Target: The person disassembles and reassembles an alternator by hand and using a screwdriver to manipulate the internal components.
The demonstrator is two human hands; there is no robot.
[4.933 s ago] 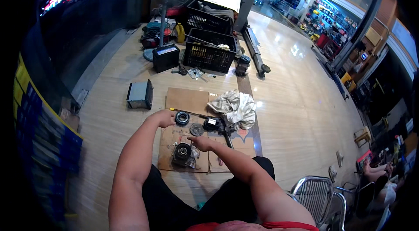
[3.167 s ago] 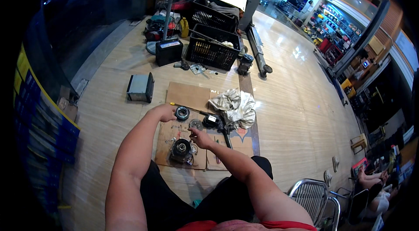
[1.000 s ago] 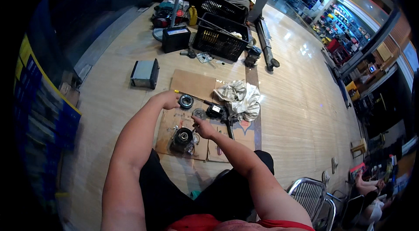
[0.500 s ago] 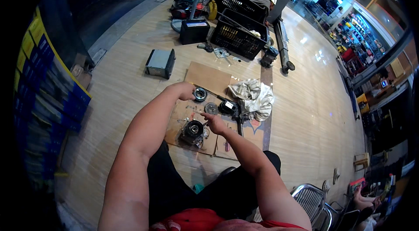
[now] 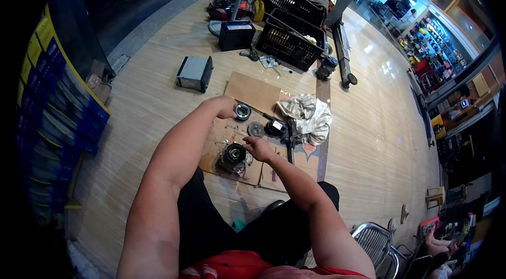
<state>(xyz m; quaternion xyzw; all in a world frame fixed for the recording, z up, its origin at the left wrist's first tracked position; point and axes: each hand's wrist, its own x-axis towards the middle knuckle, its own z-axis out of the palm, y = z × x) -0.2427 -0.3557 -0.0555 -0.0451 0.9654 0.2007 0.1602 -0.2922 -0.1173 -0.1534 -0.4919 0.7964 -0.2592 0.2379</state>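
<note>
My left hand [image 5: 226, 107] reaches to the far left of the cardboard, its fingers closed at the left edge of a round metal pulley [image 5: 243, 112]; the fingertips are partly hidden. Nearer to me, a compressor-like machine part [image 5: 233, 157] stands with its round black pulley face up. Just right of it hovers my right hand [image 5: 258, 149], fingers apart and holding nothing. Between the two hands' places lies a flat grey disc [image 5: 255, 130]. A black tool with a pale label [image 5: 275, 128] lies to the right of the disc.
Flattened cardboard [image 5: 252, 92] covers the tiled floor under the parts. A crumpled whitish cloth [image 5: 311, 118] lies at its right. Beyond are a grey metal box [image 5: 194, 73], a black battery [image 5: 236, 35] and black crates [image 5: 290, 42]. A metal chair [image 5: 373, 241] stands at lower right.
The fingers of my right hand have drawn in slightly beside the machine part. My left hand stays at the pulley. The view has shifted a little.
</note>
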